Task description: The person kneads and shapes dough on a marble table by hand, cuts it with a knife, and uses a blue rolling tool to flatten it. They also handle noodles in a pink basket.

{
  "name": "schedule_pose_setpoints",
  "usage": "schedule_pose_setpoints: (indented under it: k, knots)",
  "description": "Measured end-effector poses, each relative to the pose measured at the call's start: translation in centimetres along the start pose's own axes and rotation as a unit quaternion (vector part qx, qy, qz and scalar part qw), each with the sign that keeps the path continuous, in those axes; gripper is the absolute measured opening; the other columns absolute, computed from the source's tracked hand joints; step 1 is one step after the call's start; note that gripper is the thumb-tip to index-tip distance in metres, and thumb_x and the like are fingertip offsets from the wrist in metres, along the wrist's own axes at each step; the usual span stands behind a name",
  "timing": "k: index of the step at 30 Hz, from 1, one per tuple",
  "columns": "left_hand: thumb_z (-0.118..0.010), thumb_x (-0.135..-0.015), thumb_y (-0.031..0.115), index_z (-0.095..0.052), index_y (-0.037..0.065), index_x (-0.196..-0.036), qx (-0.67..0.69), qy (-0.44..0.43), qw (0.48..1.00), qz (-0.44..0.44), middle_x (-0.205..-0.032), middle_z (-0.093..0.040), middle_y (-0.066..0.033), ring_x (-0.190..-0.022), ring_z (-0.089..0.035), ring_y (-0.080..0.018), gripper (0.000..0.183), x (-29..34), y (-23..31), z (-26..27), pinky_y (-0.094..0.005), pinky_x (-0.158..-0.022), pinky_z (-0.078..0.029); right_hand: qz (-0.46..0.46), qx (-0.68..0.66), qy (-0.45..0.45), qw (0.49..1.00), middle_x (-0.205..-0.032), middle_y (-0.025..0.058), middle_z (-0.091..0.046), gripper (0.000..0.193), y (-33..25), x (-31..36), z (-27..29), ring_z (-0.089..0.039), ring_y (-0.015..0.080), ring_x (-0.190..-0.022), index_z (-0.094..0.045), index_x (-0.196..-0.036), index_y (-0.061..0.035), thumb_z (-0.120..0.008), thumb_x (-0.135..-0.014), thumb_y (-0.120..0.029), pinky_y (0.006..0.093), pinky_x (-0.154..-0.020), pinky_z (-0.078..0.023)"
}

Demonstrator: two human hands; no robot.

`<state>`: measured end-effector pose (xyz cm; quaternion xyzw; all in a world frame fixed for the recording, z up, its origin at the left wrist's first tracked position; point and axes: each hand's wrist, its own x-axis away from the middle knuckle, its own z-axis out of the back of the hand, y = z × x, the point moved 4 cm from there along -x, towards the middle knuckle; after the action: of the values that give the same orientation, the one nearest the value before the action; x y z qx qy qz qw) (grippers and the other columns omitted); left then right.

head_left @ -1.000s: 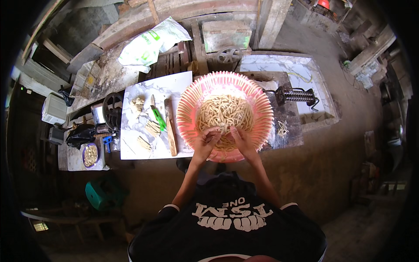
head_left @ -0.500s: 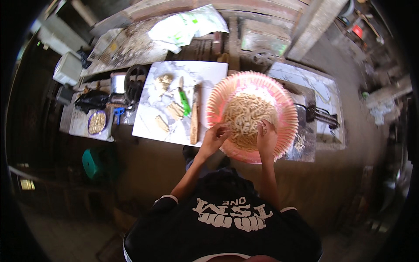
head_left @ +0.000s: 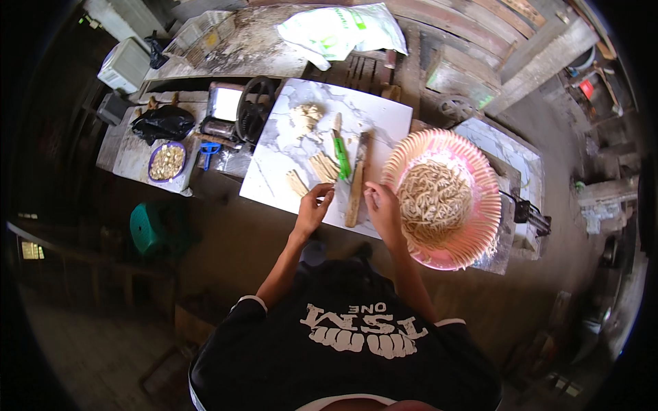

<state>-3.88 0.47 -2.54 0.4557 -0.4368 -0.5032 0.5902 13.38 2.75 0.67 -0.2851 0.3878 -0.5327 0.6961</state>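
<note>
My left hand [head_left: 314,209] hovers at the near edge of a white marbled board [head_left: 264,179], close to a stack of cut dough strips [head_left: 323,166]. Its fingers are loosely bent and apart, with nothing seen in them. My right hand [head_left: 384,211], also loosely curled and seemingly holding nothing, is between a wooden stick [head_left: 358,181] and a pink ribbed basin [head_left: 485,236]. Pale dough strands [head_left: 435,202] fill the basin's middle. On the board also lie a green-handled knife [head_left: 341,156], a smaller dough piece [head_left: 296,183] and a crumpled dough lump [head_left: 306,119].
Left of the board stands a hand-cranked machine with a dark wheel [head_left: 255,106]. Beyond it are a purple-rimmed bowl [head_left: 166,162], a blue clamp-like tool [head_left: 210,155] and a black bag [head_left: 163,124]. A green stool [head_left: 147,229] stands below. A white sack [head_left: 343,33] lies behind the board.
Both hands have left the dough strands in the basin and moved left to the board's near edge. The view has shifted, so the board and basin appear farther right.
</note>
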Motion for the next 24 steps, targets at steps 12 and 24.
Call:
schedule_pose_setpoints:
  k: [12, 24]
  knots:
    - [-0.052, -0.068, 0.003, -0.046, 0.004, -0.109, -0.148, 0.075, 0.986, -0.002, -0.102, -0.054, -0.0153, -0.092, -0.05, -0.0313, 0.042, -2.3, -6.8, 2.2, -0.0366, -0.082, -0.039, 0.137, 0.152, -0.24, 0.949, -0.102, 0.017, -0.05, 0.035, 2.0, -4.1, -11.7, -0.046, 0.0306, -0.096, -0.048, -0.103, 0.0023, -0.054, -0.069, -0.004, 0.0358, -0.081, -0.04]
    - [-0.052, -0.071, 0.005, -0.049, 0.001, -0.104, -0.096, 0.044, 0.994, -0.024, -0.098, -0.055, -0.017, -0.087, -0.054, -0.0287, 0.034, -1.5, -6.1, 1.5, -0.0336, -0.074, -0.044, 0.117, 0.201, -0.269, 0.935, -0.101, 0.0194, -0.045, 0.032, 2.9, -3.0, -11.6, -0.043, 0.0342, -0.098, -0.047, -0.094, 0.0017, -0.055, -0.063, 0.0, 0.0392, -0.081, -0.038]
